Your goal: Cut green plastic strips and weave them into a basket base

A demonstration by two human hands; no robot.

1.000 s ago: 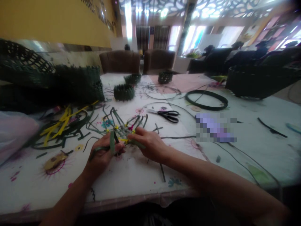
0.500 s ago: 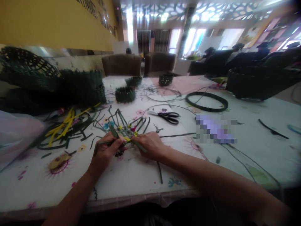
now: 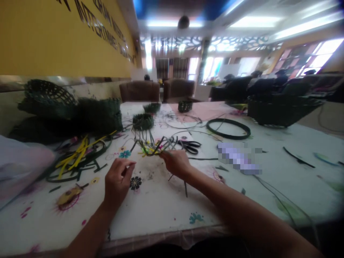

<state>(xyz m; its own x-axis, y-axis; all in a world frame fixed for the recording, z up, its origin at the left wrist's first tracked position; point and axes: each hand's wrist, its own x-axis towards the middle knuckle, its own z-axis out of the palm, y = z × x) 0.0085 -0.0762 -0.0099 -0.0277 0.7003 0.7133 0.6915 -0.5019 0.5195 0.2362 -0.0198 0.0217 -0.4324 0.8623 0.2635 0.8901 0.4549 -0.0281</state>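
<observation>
My right hand [image 3: 176, 164] is closed on the near right edge of a small unfinished weaving [image 3: 152, 147] of dark green and yellow strips. The strips' long ends stick up and out, and the weaving is tilted up from the white table. My left hand [image 3: 118, 176] is apart from it, to the left and nearer to me. Its fingers are loosely curved, with a gap at the thumb and nothing visible between them. Black-handled scissors [image 3: 191, 146] lie just beyond my right hand, partly behind the strips.
Yellow strips [image 3: 77, 154] and green offcuts lie on the left, near a tape-like roll [image 3: 69, 197]. Finished dark green baskets [image 3: 99, 114] stand at the back left, a large one [image 3: 279, 110] at the back right. A coiled green strip [image 3: 228, 135] and a blurred-out purple object [image 3: 238, 157] lie to the right.
My left hand has let go of the green strip and drawn away from the weaving. My right hand has tipped the weaving up and moved it slightly away. The head view has tilted upward.
</observation>
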